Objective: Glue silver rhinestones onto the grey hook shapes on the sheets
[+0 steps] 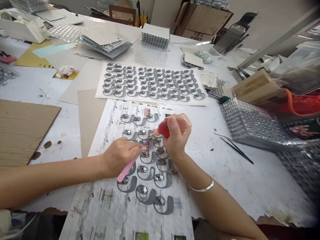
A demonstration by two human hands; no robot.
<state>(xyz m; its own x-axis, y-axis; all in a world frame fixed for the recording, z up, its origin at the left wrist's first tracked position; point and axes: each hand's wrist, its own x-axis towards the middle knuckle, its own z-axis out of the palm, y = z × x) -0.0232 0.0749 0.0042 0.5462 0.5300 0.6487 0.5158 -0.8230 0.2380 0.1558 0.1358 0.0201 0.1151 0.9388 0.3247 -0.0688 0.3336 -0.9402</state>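
Observation:
My left hand point(121, 156) is closed on pink tweezers point(125, 171); the broad end points down and left below the fist, and the fingers hide much of the rest. In my right hand point(176, 136) a soft squeeze bottle point(164, 128) of red-orange liquid lies tilted, its thin nozzle pointing left and down at the pieces. Beneath both hands, a printed sheet point(100, 211) bears rows of grey curved pieces point(163, 205), each with a round metallic setting. Some settings show a bright pale face, like the stone point(144, 190) near the front; others look darker.
Behind, a white sheet point(100, 92) carries many similar pieces in rows. Black tweezers point(236, 148) lie to the right, near stacked clear trays point(247, 116). Brown cardboard point(22, 130) covers the left side. More trays point(107, 43) and a white box point(25, 30) stand at the back.

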